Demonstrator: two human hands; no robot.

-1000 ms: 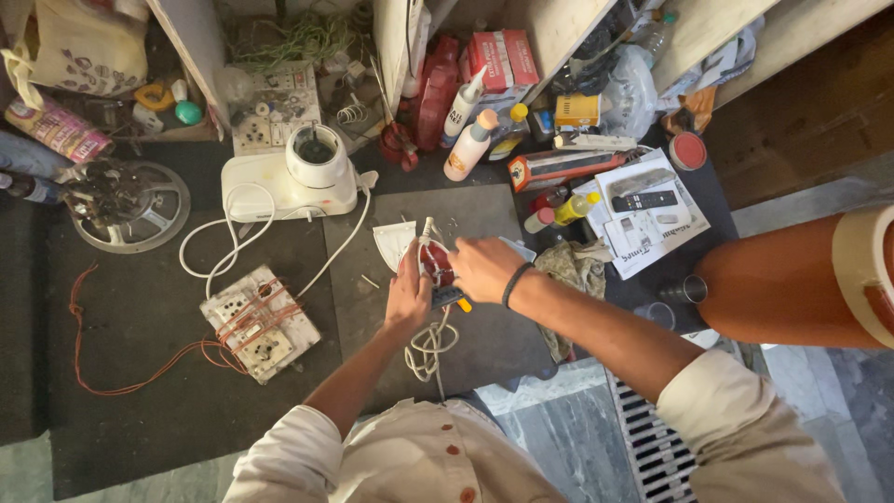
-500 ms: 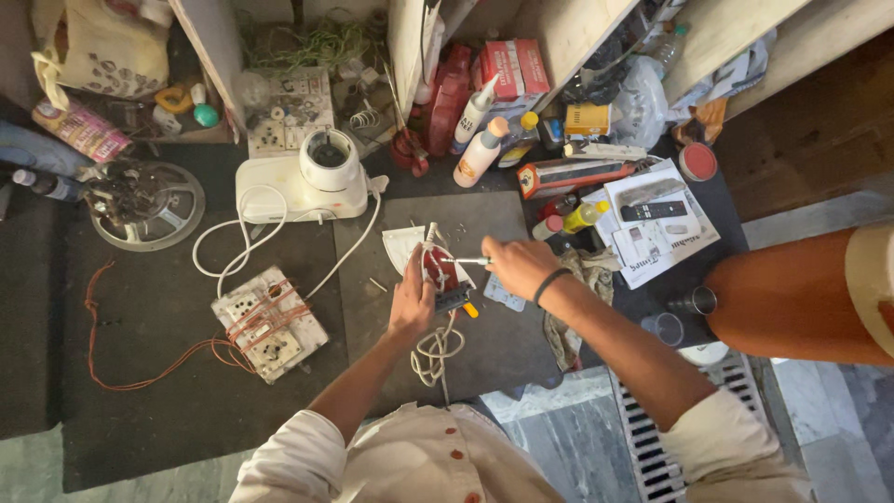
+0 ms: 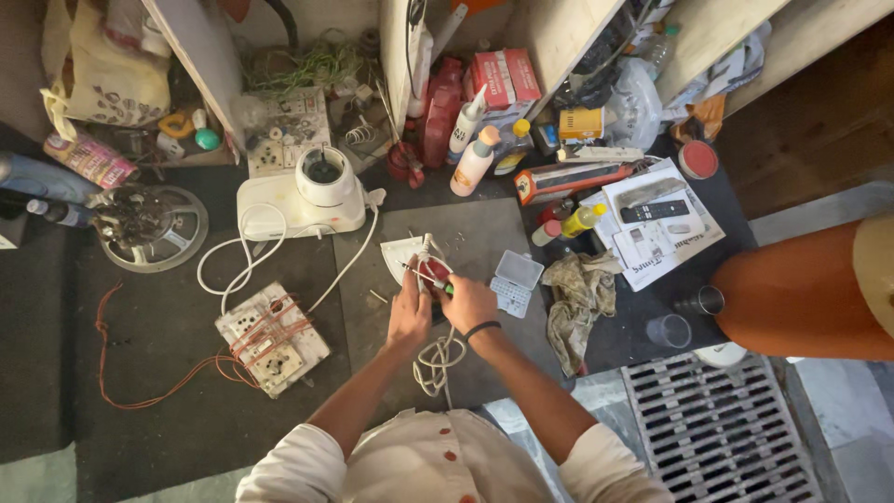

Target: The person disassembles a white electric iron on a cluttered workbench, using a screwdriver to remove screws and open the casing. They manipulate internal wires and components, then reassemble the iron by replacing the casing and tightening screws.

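We had the left hand (image 3: 410,317) clamped on the small red part (image 3: 434,271) mid-mat above the coiled white cord (image 3: 438,359), right hand (image 3: 468,303) pinching the green-handled screwdriver (image 3: 430,281); likely the tip could slip and jab fingers.

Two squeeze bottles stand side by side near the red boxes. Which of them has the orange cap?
The larger squeeze bottle, the one nearer the person's hands, has the orange cap. The slimmer bottle behind it ends in a plain white nozzle.
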